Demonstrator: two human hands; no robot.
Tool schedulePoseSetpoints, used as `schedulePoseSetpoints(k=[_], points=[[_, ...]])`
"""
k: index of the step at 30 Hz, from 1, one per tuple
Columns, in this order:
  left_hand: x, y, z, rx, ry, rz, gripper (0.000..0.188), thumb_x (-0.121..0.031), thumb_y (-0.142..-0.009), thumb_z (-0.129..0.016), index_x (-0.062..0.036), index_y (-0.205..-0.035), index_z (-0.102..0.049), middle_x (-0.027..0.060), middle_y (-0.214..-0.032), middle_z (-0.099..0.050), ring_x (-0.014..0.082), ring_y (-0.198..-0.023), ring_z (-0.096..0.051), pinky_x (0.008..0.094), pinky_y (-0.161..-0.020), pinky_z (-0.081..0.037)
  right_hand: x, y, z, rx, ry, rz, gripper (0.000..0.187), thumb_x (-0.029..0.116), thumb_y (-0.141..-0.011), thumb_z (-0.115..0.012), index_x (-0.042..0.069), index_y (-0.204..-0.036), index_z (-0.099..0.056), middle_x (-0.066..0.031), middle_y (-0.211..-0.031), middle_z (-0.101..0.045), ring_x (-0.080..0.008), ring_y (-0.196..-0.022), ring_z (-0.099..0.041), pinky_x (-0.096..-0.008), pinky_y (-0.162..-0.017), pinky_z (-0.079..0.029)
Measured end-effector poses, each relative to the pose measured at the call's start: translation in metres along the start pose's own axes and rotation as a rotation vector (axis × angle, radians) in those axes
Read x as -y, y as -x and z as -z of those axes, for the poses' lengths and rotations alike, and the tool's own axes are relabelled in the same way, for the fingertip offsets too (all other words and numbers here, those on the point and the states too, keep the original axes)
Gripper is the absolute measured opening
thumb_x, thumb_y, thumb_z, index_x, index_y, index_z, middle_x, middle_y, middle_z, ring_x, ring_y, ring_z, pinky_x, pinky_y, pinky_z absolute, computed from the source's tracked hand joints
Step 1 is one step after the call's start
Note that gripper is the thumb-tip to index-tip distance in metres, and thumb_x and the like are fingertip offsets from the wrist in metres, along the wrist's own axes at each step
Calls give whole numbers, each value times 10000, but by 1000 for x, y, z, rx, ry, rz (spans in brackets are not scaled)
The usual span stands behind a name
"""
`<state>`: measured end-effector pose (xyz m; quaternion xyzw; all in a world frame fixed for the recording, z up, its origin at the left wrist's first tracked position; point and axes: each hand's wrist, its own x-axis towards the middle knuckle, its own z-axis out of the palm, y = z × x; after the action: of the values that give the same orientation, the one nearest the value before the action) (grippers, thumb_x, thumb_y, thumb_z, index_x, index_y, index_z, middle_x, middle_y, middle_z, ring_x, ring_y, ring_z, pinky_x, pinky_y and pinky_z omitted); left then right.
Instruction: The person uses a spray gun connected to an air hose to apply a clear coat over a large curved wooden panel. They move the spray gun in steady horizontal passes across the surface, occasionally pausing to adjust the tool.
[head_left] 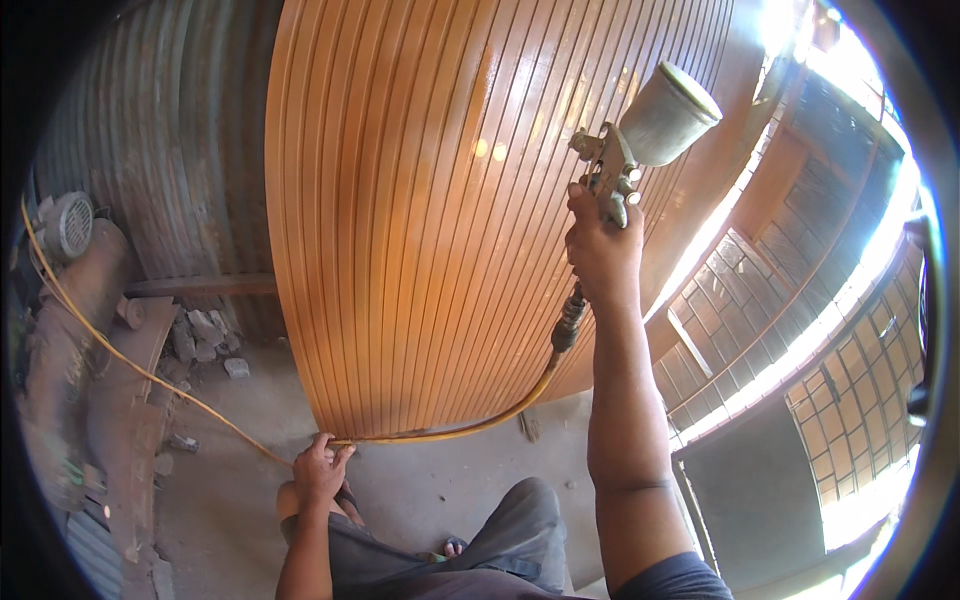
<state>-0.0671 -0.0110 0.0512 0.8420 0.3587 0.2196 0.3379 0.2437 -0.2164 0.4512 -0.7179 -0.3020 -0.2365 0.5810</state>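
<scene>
My right hand [607, 245] is wrapped round the handle of a spray gun [612, 165], held up in front of the ribbed panel. A grey metal paint cup [668, 115] sits tilted on the gun. From below the grip a coupling joins a yellow air hose [530, 395], which sags down and left to my left hand [320, 470]. That hand is closed on the hose, low by the panel's bottom left corner. The tall orange-brown wooden panel [400, 220] has narrow vertical grooves and a glossy sheen. Whether spray leaves the nozzle I cannot tell.
An air compressor with a motor [72, 225] stands at the left, the hose running past it. Broken concrete pieces [205, 335] lie by the corrugated metal wall [170, 150]. Brick walls [850, 420] and a dark grey panel [755, 485] are on the right.
</scene>
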Motion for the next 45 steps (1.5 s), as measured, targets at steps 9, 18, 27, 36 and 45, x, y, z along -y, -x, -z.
schedulePoseSetpoints(k=[9, 18, 27, 36, 45], points=[[2, -3, -3, 25, -42, -9, 510, -481, -851, -889, -90, -1146, -745, 176, -909, -794, 367, -851, -781, 482, -775, -607, -48, 12, -23, 49, 67, -67, 219, 195, -1013, -763, 22, -1121, -684, 23, -753, -606, -61, -576, -518, -280, -519, -418], [2, -2, -3, 31, -37, 35, 552, -475, -844, -896, -76, -1181, -717, 191, -963, -789, 377, -929, -767, 486, -829, -594, -75, 41, -23, 94, 114, -152, 238, 178, -959, -780, -10, -1074, -690, -143, -845, -733, -267, -789, -709, -409, -775, -555], [-8, 1, 6, 28, -19, 4, 569, -410, -832, -914, -68, -1237, -709, 206, -1110, -787, 353, -1050, -763, 475, -917, -588, -112, 88, -13, 242, 222, -265, 235, 199, -981, -788, -1, -1049, -685, -54, -798, -666, -137, -664, -611, -338, -629, -500], [-8, 2, 6, 5, 17, -5, 574, -387, -830, -927, -78, -1261, -707, 203, -1114, -787, 355, -1073, -767, 469, -916, -600, -101, 77, -11, 196, 137, -251, 237, 147, -950, -784, -41, -1056, -685, -154, -857, -727, -256, -789, -693, -400, -778, -554], [0, -1, -1, -31, 107, 24, 568, -380, -839, -923, -62, -1258, -710, 210, -1067, -772, 334, -1009, -782, 450, -881, -618, -62, 42, -11, 135, 48, -106, 199, 171, -1023, -744, 47, -1155, -661, 39, -691, -569, -64, -512, -503, -279, -468, -404]])
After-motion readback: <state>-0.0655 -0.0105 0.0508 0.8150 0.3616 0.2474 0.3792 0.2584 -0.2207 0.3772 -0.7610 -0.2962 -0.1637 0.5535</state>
